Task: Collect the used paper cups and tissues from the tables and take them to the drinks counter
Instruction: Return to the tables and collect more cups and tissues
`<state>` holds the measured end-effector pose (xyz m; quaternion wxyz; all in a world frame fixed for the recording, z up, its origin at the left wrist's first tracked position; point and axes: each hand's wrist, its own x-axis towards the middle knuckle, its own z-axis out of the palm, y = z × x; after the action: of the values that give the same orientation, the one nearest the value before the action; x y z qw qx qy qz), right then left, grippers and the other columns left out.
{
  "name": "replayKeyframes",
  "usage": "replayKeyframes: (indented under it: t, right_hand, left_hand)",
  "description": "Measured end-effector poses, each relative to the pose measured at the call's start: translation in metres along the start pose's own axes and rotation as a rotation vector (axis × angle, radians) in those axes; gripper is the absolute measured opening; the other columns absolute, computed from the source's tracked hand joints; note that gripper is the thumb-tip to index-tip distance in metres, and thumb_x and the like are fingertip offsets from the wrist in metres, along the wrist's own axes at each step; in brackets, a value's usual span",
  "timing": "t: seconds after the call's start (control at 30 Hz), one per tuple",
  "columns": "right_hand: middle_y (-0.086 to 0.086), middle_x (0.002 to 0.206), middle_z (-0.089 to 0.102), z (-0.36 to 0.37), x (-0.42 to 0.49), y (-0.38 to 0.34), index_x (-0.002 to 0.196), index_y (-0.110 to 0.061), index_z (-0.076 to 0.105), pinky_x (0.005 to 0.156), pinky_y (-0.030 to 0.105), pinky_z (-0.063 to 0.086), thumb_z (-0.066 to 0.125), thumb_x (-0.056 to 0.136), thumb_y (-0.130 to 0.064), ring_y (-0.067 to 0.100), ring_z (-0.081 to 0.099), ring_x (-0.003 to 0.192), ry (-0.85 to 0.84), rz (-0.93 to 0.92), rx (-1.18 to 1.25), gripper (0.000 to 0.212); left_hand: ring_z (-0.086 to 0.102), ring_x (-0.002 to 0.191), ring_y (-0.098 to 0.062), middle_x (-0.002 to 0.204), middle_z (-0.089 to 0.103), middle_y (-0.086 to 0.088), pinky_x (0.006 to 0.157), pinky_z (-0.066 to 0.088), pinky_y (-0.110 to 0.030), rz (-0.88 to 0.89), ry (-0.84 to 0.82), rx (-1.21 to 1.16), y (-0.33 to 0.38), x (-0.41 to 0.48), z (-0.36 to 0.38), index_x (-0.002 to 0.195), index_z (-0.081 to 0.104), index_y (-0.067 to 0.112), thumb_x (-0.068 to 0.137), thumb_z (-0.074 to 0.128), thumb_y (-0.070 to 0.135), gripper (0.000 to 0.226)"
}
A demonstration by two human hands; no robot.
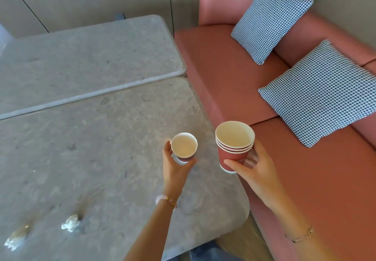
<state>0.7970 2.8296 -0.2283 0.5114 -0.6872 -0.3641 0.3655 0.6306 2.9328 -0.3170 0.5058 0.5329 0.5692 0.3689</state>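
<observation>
My left hand grips a single red paper cup with a white inside, held over the near grey stone table. To its right, my right hand holds a stack of several nested red paper cups above the table's right edge. The two lots of cups are a short gap apart. Two crumpled white tissues lie on the table at the lower left: one tissue nearer the middle, the other tissue by the left edge of the view.
A second grey table butts against the far side of the near one. A pink sofa runs along the right with two houndstooth cushions. Beige wall panels stand behind.
</observation>
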Motion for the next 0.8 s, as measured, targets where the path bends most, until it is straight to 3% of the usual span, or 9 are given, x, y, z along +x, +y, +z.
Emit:
replayKeyframes:
  t: [0.17, 0.4, 0.73, 0.8]
  right_hand:
    - [-0.020, 0.107, 0.068, -0.005, 0.004, 0.006, 0.117, -0.042, 0.052, 0.080, 0.013, 0.050, 0.084, 0.066, -0.014, 0.000, 0.063, 0.102, -0.017, 0.010, 0.008, 0.067]
    - [-0.021, 0.109, 0.067, -0.006, 0.007, 0.007, 0.119, -0.043, 0.051, 0.082, 0.013, 0.050, 0.085, 0.066, -0.019, 0.000, 0.063, 0.103, -0.033, 0.003, 0.008, 0.068]
    - [-0.010, 0.115, 0.065, 0.038, 0.008, -0.005, 0.120, -0.038, 0.052, 0.095, 0.037, 0.049, 0.085, 0.065, -0.019, 0.007, 0.062, 0.108, -0.120, -0.009, 0.012, 0.067]
    - [-0.009, 0.115, 0.065, 0.055, 0.006, -0.010, 0.122, -0.036, 0.052, 0.095, 0.038, 0.050, 0.085, 0.064, -0.023, 0.007, 0.062, 0.107, -0.148, -0.027, 0.010, 0.068]
  left_hand:
    - [0.054, 0.098, 0.009, 0.111, 0.053, 0.021, 0.074, 0.043, -0.005, -0.007, 0.037, -0.016, -0.001, 0.003, 0.004, 0.123, 0.042, 0.023, 0.064, 0.084, 0.011, 0.074]
    - [0.056, 0.099, 0.004, 0.108, 0.055, 0.023, 0.077, 0.045, -0.015, -0.014, 0.064, -0.042, 0.003, 0.003, 0.003, 0.121, 0.045, 0.026, 0.066, 0.084, 0.016, 0.068]
    - [0.056, 0.109, -0.006, 0.114, 0.058, 0.016, 0.096, 0.046, -0.032, 0.123, 0.112, -0.080, 0.044, 0.000, -0.060, 0.110, 0.049, 0.039, 0.066, 0.084, 0.018, 0.060]
    - [0.056, 0.111, -0.008, 0.118, 0.058, 0.010, 0.096, 0.046, -0.032, 0.147, 0.123, -0.085, 0.055, -0.001, -0.081, 0.115, 0.050, 0.034, 0.066, 0.084, 0.019, 0.061]
